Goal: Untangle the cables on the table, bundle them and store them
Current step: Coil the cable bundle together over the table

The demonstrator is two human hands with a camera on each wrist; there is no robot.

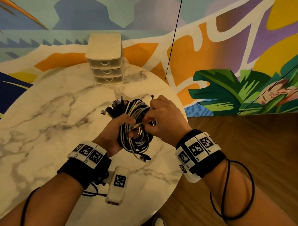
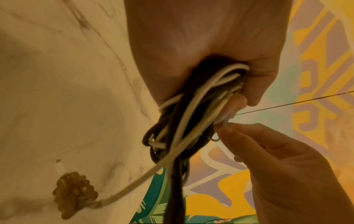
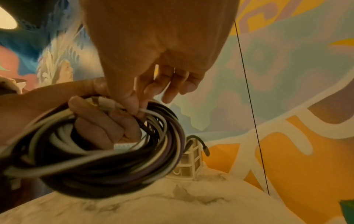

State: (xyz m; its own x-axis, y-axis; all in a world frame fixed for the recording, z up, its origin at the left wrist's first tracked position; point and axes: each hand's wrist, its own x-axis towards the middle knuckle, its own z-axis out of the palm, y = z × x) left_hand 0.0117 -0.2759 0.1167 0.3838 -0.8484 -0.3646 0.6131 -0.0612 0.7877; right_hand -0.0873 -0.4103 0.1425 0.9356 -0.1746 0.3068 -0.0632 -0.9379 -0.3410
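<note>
Gripping cable coil [image 1: 135, 128] above worktop [image 1: 52, 121], left hand [image 1: 114, 134] fingers curled through loops; right hand [image 1: 162, 117] fingers pinching white cable end beside them. Risk: pinch slips, loops spring loose, coil retangles.

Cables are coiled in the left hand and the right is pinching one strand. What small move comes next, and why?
Probably wrap or tuck the pinched white cable end round the coil to bind it. The left hand grips the looped cables above the table, the right hand pinches that end at the coil's top, and the drawer unit has all its drawers shut.
</note>
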